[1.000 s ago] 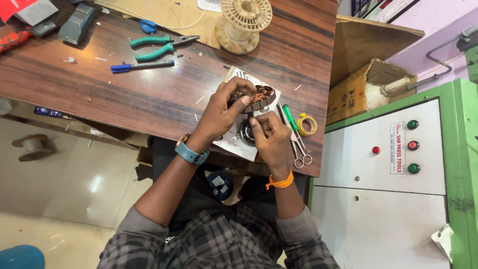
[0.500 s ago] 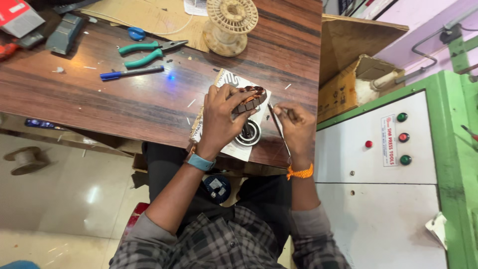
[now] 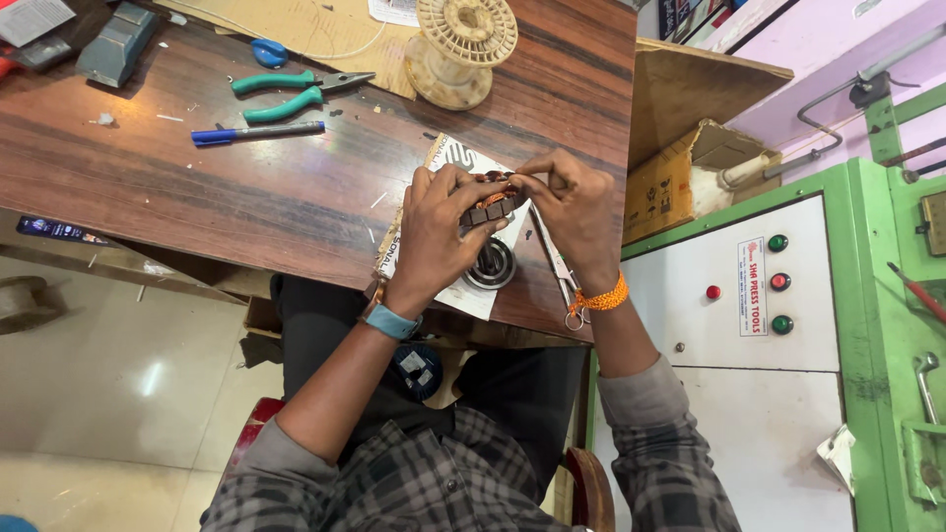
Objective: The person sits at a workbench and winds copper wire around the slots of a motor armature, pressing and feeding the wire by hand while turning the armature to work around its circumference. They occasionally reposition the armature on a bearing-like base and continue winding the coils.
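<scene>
My left hand (image 3: 439, 232) grips a round motor stator with copper windings (image 3: 490, 205) over the near right part of the wooden table (image 3: 246, 187). My right hand (image 3: 572, 212) pinches the same stator from the right side. Both hands work above a white printed card (image 3: 448, 286) lying on the table. A round metal bearing part (image 3: 490, 264) rests on the card just below the stator. Scissors (image 3: 562, 281) lie under my right hand near the table edge, partly hidden.
Green-handled pliers (image 3: 291, 94), a blue pen (image 3: 251, 133) and an empty wire spool (image 3: 458, 44) lie farther back on the table. A cardboard box (image 3: 680, 192) and a green-and-white cabinet with coloured buttons (image 3: 769, 296) stand to the right.
My right hand has put the scissors down and come back to the stator. The stator is now lifted off the card, exposing the bearing part, and the camera has shifted.
</scene>
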